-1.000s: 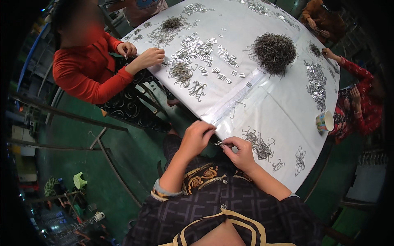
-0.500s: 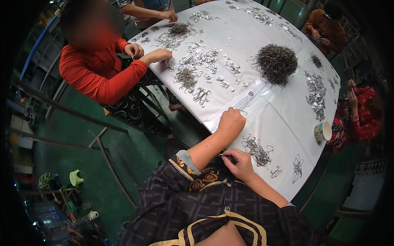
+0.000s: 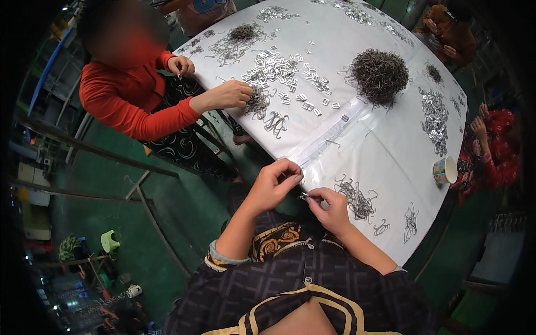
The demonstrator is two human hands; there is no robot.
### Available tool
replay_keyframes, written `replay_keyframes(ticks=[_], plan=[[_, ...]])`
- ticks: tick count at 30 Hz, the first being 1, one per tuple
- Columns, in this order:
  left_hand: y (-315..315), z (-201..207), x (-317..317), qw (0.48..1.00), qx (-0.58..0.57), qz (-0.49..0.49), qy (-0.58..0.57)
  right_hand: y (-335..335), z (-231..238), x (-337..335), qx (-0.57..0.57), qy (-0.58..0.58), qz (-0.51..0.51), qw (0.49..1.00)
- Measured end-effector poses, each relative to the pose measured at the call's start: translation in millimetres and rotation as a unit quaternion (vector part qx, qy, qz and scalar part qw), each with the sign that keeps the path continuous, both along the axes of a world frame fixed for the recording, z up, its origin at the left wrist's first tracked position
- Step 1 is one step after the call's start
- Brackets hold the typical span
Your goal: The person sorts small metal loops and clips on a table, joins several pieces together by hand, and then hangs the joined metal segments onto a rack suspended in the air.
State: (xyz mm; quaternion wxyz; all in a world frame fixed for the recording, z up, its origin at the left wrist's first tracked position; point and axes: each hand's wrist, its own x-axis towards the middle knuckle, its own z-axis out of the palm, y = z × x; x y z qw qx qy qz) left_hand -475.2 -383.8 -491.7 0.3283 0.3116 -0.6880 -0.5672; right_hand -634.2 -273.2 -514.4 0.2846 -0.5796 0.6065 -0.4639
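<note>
My left hand (image 3: 278, 183) is over the near table edge, thumb and fingers pinched together; what they hold, if anything, is too small to make out. Close beside it, my right hand (image 3: 330, 209) pinches a small shiny metal piece (image 3: 304, 196) between thumb and forefinger. Just right of that hand lies a loose pile of bent wire hooks (image 3: 357, 199) on the white-covered table (image 3: 391, 167). A single wire hook (image 3: 333, 143) rests on the cover beyond my hands, with a small metal buckle (image 3: 344, 118) farther off.
A big tangled heap of wire hooks (image 3: 381, 77) stands mid-table. Flat metal buckles (image 3: 271, 70) are scattered left of it, more (image 3: 434, 120) at the right. A paper cup (image 3: 445, 170) stands by the right edge. At left, a person in red (image 3: 139, 106) reaches over the table; others sit around it.
My left hand has drawn back from the tabletop toward my right hand. My right hand stays in nearly the same place. The person in red has moved a hand over the nearby hooks.
</note>
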Motion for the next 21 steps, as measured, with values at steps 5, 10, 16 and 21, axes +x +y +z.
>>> replay_keyframes(ticks=[5, 10, 16, 21], plan=[[14, -4, 15, 0.999, -0.009, -0.045, 0.008, -6, 4, 2, -0.008, -0.01, 0.002, 1.0], [18, -11, 12, 1.0, -0.024, -0.006, -0.008, -9, 7, 4, -0.003, -0.013, 0.004, 1.0], [26, -11, 8, 1.0, 0.006, 0.018, 0.003, -10, 12, 1, -0.007, 0.004, 0.021, 1.0], [31, -8, 12, 1.0, 0.005, 0.016, -0.017, -41, -12, -44, -0.014, 0.199, -0.119, 0.973]])
